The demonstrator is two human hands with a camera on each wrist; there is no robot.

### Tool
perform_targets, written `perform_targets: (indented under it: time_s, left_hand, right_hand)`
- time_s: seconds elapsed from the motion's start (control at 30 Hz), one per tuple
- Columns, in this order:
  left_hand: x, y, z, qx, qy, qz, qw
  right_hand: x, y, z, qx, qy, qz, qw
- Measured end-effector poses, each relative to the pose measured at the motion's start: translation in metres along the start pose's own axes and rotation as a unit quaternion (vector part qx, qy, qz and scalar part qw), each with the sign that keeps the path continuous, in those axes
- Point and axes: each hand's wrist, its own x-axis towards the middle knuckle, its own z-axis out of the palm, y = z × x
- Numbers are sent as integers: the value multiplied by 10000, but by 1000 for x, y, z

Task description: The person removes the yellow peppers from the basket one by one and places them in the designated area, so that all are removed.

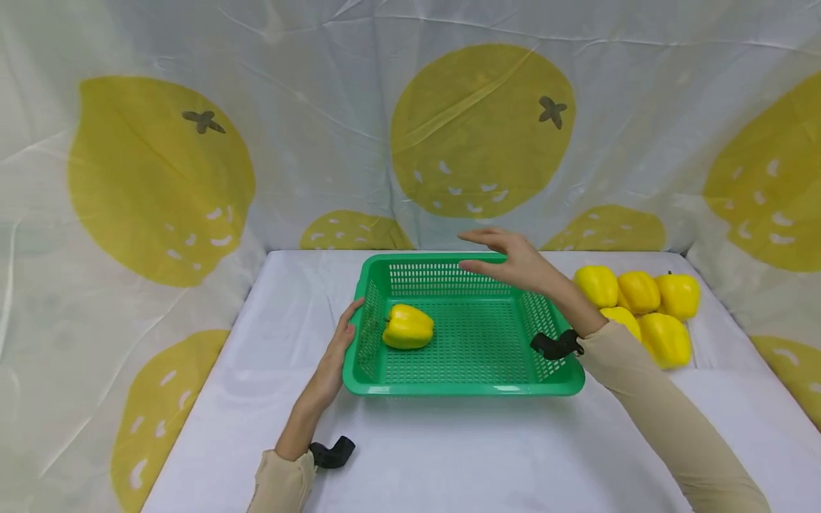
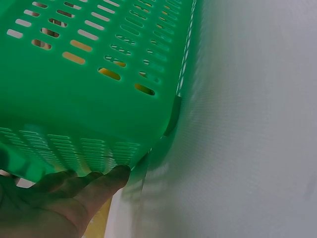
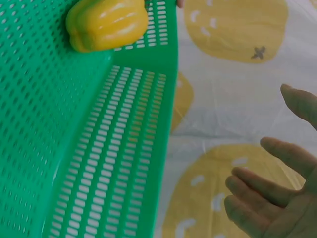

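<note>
A green plastic basket (image 1: 474, 390) with slotted walls stands on the white-covered table. Inside it, toward the left, lies one yellow bell pepper (image 1: 408, 327), seen too in the right wrist view (image 3: 108, 24). My left hand (image 1: 330, 363) rests against the basket's left side, and the left wrist view shows its fingers (image 2: 99, 191) stretched along the outer wall. Above the back right part of the basket hovers my right hand (image 1: 513, 262), empty, its fingers and thumb spread apart. The right wrist view has this hand (image 3: 277, 198) off to the side of the basket wall.
Several more yellow bell peppers (image 1: 667, 338) sit in a group right of the basket, partly behind my right forearm. A lemon-print curtain (image 1: 321, 142) hangs at the back and sides of the table (image 1: 449, 456). Black wrist bands (image 1: 555, 345) are on both arms.
</note>
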Motion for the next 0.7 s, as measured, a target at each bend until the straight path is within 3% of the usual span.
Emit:
perform_targets:
  time_s: [0.27,0.7]
  left_hand:
    - [-1,1,1,14,-5,47,10000]
    - [-2,1,2,48,31,36,10000]
  right_hand:
    - [25,-7,33,72,-298,-344,9989]
    - [35,4,76,539,-833,-434,9941]
